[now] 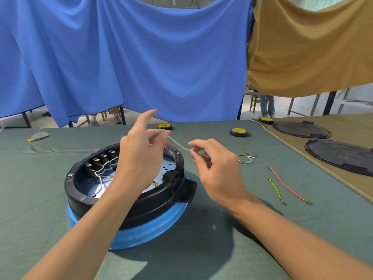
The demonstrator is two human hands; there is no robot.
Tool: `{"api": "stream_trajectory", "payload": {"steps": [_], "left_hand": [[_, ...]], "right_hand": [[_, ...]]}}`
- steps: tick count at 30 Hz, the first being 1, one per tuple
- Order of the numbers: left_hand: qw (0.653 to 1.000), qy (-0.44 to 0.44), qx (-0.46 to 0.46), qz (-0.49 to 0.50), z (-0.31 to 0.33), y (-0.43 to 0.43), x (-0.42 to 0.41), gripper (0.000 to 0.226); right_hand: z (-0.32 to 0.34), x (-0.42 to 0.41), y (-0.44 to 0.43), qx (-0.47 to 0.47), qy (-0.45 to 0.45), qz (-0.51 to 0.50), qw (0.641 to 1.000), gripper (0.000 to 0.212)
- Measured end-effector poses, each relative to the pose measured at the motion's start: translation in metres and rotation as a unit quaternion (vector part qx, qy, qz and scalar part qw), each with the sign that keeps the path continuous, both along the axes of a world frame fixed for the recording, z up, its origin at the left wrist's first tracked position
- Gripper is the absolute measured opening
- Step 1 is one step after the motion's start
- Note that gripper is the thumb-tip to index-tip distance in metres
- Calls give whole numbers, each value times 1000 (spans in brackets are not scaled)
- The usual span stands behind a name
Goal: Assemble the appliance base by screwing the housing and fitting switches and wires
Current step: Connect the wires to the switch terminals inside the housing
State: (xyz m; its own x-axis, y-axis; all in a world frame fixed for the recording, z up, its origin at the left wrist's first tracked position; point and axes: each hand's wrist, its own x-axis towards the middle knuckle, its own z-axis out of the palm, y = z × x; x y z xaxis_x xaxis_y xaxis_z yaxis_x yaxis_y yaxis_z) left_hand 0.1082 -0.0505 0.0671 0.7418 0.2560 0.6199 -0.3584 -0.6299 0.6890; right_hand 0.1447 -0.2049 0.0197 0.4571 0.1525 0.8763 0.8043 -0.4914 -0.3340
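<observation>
1. Head view: we hold a short white wire point(178, 145) taut in the air between both hands, just above the far rim of the housing point(153, 201). Held this way, its length and both ends can be checked before fitting.
2. Our left hand point(141, 156) pinches the far end between thumb and a fingertip, with the index finger raised straight and clear. A small metal terminal seems to show just past the pinch, though it is too small to be sure.
3. Our right hand point(218, 172) pinches the near end between thumb and index finger. The other fingers are loosely curled below, touching nothing.
4. The housing sits open side up on a blue ring point(141, 233), which lifts it off the green cloth point(40, 188) and, we judge, keeps it steady for wiring.
5. The switches point(101, 158) stand in a row along the inner left wall with white leads already running from them. We judge that wiring is under way and this wire goes there next.
6. Spare white leads point(247, 158) lie just right of our right hand. A red wire point(286, 185) and a yellow-green wire point(276, 190) lie further right, laid out apart so each is easy to pick up.
7. Tape rolls point(239, 132) sit along the far edge, and black covers point(341, 156) wait on the tan cloth, well apart from the work.
</observation>
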Motion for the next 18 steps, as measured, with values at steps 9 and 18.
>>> {"api": "stream_trajectory", "payload": {"steps": [9,18], "left_hand": [[997,-7,-67,-25,3,0,-2,13],[982,-24,-183,-37,5,4,-5,16]], "right_hand": [[14,-7,10,-54,-57,-81,994,18],[51,-23,42,6,93,55,994,25]]}}
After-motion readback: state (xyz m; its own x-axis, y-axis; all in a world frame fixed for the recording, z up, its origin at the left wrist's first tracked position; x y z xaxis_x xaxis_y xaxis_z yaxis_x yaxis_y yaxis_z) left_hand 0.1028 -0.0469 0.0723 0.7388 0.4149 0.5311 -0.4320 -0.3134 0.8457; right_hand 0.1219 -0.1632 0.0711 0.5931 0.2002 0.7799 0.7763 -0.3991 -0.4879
